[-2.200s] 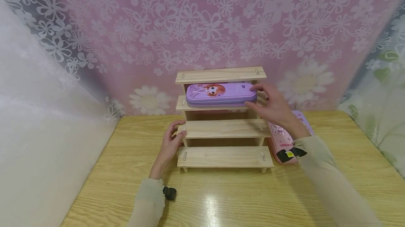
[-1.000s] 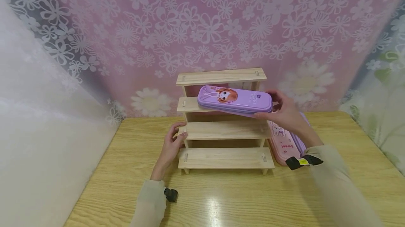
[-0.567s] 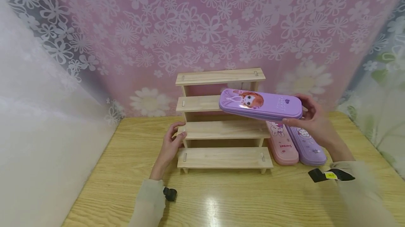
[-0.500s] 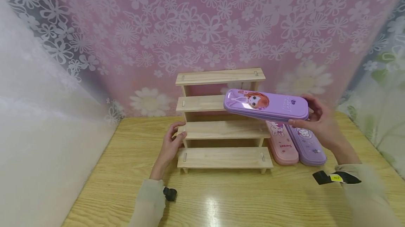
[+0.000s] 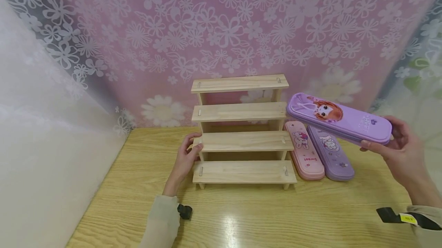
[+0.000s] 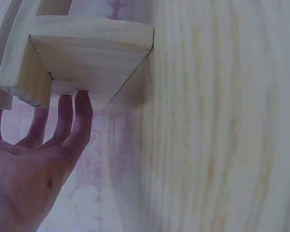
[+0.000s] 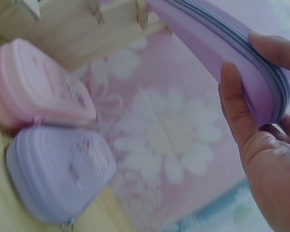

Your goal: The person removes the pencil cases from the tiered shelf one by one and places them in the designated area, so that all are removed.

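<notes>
A purple pencil case [image 5: 340,119] with a red-haired doll print is up in the air right of the shelf. My right hand [image 5: 404,154] grips its right end between thumb and fingers; the right wrist view shows the zipped edge of this pencil case [image 7: 232,48]. My left hand [image 5: 186,156] holds the left end of a tiered wooden shelf [image 5: 245,140] at its second tier from the bottom. In the left wrist view the fingers of the left hand [image 6: 34,164] curl up against the wood, the thumb out of sight. All the tiers are bare.
On the table [image 5: 238,213], right of the shelf, a pink pencil case [image 5: 305,152] and a lilac pencil case [image 5: 331,154] lie side by side. A flowered pink curtain [image 5: 221,25] hangs behind the shelf, and pale sheeting [image 5: 41,125] is at the left.
My right hand has taken the purple pencil case off the shelf's second tier from the top and carried it right, its right end now angled toward me. The left hand has stayed on the shelf.
</notes>
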Motion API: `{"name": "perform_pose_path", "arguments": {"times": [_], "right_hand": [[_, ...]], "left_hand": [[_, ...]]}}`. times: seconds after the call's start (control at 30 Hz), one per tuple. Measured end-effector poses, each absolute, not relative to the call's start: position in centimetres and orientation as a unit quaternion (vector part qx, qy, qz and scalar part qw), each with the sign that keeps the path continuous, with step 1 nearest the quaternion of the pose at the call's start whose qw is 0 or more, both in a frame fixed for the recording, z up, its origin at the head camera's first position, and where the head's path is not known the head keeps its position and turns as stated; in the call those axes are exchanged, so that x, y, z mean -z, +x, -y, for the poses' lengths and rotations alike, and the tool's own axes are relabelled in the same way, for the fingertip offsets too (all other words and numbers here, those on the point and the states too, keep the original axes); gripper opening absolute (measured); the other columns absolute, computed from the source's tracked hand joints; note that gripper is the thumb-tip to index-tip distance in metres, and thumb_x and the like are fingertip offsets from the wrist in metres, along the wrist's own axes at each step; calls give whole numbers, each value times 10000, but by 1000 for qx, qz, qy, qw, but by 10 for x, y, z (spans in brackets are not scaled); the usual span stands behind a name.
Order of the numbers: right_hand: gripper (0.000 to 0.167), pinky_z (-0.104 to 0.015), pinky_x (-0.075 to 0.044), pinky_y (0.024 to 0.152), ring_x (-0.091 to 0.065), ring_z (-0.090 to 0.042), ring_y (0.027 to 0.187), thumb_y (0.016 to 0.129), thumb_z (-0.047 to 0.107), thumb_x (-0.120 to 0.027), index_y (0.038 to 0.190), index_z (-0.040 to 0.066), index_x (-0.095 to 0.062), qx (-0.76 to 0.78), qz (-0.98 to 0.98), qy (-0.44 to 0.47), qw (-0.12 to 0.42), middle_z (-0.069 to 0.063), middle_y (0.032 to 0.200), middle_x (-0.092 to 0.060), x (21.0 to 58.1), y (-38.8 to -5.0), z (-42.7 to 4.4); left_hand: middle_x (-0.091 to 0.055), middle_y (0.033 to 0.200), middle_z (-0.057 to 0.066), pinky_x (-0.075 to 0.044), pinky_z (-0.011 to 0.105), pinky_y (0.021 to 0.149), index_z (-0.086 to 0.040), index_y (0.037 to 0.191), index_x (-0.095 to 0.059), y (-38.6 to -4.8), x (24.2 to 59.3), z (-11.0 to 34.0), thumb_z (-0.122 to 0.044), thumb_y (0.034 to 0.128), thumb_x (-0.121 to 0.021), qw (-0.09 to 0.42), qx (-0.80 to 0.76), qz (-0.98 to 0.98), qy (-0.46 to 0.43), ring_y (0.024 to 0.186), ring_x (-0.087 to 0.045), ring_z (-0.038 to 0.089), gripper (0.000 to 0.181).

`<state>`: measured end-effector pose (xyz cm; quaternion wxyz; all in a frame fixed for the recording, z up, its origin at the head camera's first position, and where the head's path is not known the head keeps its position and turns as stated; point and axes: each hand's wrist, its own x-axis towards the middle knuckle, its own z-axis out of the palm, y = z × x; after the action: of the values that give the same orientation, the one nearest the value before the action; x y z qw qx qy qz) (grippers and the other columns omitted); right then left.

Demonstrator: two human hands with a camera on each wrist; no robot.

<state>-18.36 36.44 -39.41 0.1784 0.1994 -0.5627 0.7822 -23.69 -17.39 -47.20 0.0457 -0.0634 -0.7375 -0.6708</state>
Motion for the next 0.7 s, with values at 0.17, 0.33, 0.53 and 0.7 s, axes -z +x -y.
{"name": "perform_pose_path", "arguments": {"times": [0.17,0.33,0.53,0.7], "right_hand": [[730,-272,-611,662,-703,-141,959,784,-406,-476,1402,-19,-449,-790,550,172,207,-104,1294,-551,406,-176,-381],[692,-249,-606,651,-717,-110,932,797,-393,-483,1363,6,-485,-784,559,141,230,-83,1245,-534,419,-170,-393],[721,-202,-587,611,-732,-52,783,801,-350,-556,1339,117,-449,-753,604,58,255,2,1229,-499,431,-166,-402],[760,-110,-544,600,-669,37,686,754,-295,-675,1273,215,-455,-683,671,-55,283,81,1196,-489,435,-165,-409]], "left_hand": [[-565,1282,99,-572,317,688,-179,1381,-544,-236,471,174,-160,1030,-588,48,671,738,-61,935,-618,169,355],[-565,1275,95,-571,335,693,-196,1381,-548,-236,469,175,-156,1032,-588,46,671,737,-65,933,-610,188,354],[-558,1303,132,-577,355,718,-186,1388,-547,-236,468,174,-159,1032,-587,45,670,738,-63,944,-610,190,360],[-562,1303,152,-572,342,704,-167,1389,-547,-235,468,173,-149,1032,-584,46,672,737,-60,923,-614,170,359]]}}
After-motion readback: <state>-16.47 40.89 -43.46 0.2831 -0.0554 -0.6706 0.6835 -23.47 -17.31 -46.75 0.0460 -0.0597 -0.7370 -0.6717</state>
